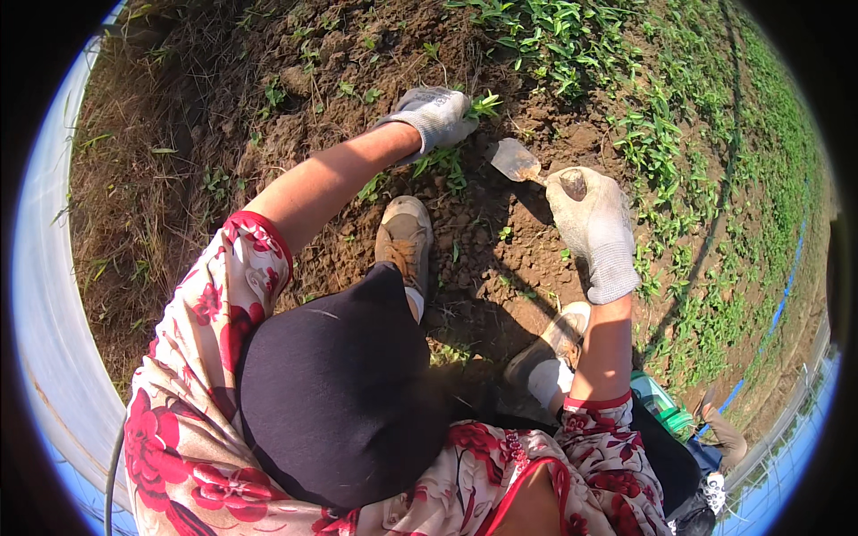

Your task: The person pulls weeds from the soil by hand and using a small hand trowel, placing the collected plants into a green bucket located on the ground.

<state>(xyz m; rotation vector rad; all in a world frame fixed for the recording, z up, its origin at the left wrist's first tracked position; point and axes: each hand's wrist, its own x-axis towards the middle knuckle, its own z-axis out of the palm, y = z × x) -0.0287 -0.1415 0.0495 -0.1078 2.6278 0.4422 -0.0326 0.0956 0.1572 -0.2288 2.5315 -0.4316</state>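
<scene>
My left hand (439, 117), in a light grey work glove, is closed around a small green leafy plant (484, 106) whose leaves stick out beyond the fingers. In my right hand (582, 201), gloved in soiled off-white knit, is the handle of a hand trowel (515, 159). Its dirty metal blade points toward my left hand, over loose brown soil. Where the blade's tip meets the soil is hard to tell. More green leaves (446, 164) grow just below my left hand.
My shoes (405, 241) stand on clumpy soil. Dense green plants (670, 154) cover the right side, with a dark hose or line through them. Dry grass (127, 201) and pale sheeting (50, 268) lie left. A green container (663, 405) and another person's arm (724, 432) show lower right.
</scene>
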